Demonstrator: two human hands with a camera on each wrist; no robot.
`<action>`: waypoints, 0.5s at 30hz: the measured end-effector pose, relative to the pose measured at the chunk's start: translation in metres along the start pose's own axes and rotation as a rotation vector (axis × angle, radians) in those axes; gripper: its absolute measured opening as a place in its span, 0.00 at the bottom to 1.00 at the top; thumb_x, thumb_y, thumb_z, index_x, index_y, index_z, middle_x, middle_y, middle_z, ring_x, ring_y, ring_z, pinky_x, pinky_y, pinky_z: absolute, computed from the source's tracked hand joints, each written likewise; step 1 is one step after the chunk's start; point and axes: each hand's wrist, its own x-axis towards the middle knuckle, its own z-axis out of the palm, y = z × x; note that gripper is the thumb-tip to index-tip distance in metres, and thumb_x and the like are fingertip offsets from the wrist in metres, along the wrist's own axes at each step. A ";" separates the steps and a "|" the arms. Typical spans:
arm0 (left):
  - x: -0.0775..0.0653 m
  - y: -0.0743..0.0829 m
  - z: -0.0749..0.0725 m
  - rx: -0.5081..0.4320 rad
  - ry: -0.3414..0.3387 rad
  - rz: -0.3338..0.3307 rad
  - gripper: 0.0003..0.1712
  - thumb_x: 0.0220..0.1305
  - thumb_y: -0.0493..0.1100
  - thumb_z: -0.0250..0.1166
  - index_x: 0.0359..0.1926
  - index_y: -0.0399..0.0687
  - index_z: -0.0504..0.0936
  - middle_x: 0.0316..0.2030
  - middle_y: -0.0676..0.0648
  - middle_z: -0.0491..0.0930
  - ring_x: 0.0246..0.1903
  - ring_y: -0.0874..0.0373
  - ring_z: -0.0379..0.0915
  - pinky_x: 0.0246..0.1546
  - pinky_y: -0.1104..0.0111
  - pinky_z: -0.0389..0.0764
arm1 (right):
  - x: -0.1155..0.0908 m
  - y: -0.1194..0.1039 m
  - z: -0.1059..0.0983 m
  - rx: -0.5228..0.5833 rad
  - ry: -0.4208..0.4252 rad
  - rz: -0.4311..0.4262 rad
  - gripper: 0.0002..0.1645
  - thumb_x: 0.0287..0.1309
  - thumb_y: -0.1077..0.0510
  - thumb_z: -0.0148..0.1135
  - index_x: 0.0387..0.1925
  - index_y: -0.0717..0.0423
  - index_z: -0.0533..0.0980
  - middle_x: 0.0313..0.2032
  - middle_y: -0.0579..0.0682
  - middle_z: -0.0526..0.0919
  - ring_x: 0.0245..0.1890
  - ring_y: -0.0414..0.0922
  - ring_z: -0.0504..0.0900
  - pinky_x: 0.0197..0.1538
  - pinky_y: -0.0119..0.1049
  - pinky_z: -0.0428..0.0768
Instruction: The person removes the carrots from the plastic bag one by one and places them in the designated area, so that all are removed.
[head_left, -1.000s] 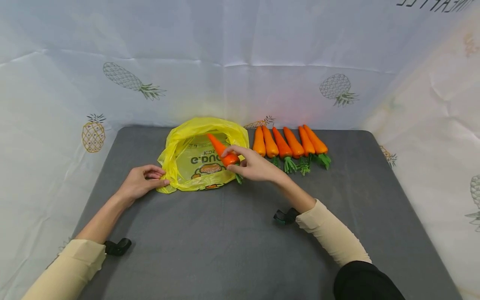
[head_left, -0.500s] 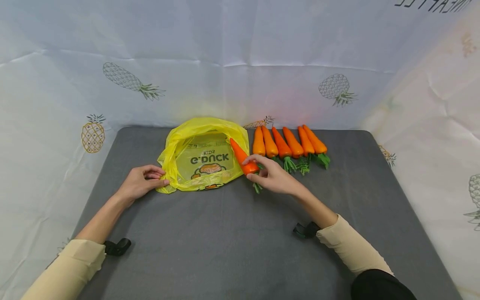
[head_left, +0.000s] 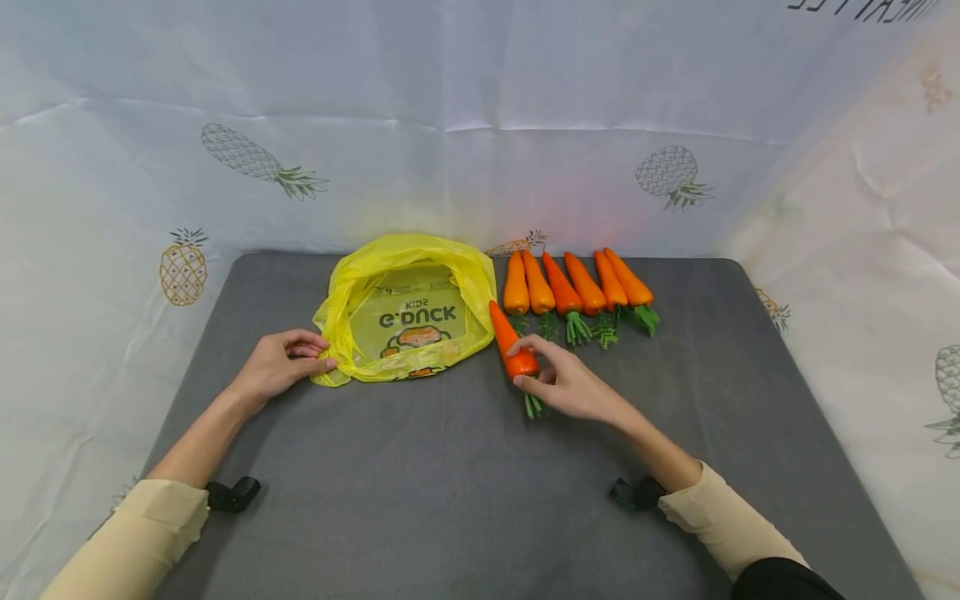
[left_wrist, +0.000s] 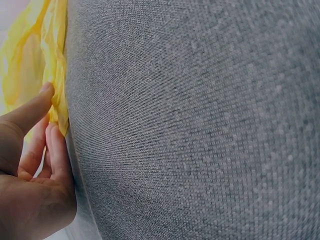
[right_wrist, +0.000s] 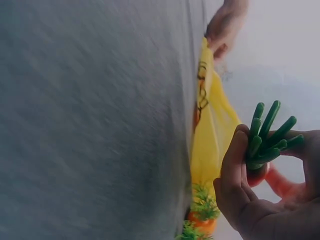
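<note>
My right hand (head_left: 564,379) grips an orange carrot (head_left: 504,329) near its thick end, just right of the bag, its tip pointing away from me. Green stalks (right_wrist: 270,135) stick out past the fingers in the right wrist view. On the left, my left hand (head_left: 281,364) pinches the near left edge of a yellow plastic bag (head_left: 341,321). That bag lies with its mouth spread wide, printed lettering showing inside. In the left wrist view, thumb and fingers (left_wrist: 59,150) meet at the yellow film (left_wrist: 57,70).
Several more carrots (head_left: 566,287) lie in a row right of the bag, leafy ends toward me. Grey cloth covers the table (head_left: 450,500). Behind it hangs a white sheet (head_left: 480,167) with pineapple prints. A black wrist camera (head_left: 636,493) sits under the right forearm.
My right hand has drawn the carrot from over the bag's mouth to the right and toward me. The left hand and the bag have stayed in place.
</note>
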 end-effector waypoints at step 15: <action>0.002 -0.002 0.000 -0.003 -0.003 -0.004 0.30 0.68 0.52 0.79 0.60 0.36 0.83 0.46 0.48 0.85 0.39 0.72 0.76 0.37 0.79 0.81 | -0.017 0.008 0.020 0.026 -0.016 0.032 0.22 0.77 0.54 0.67 0.65 0.50 0.72 0.56 0.61 0.77 0.18 0.36 0.73 0.27 0.32 0.77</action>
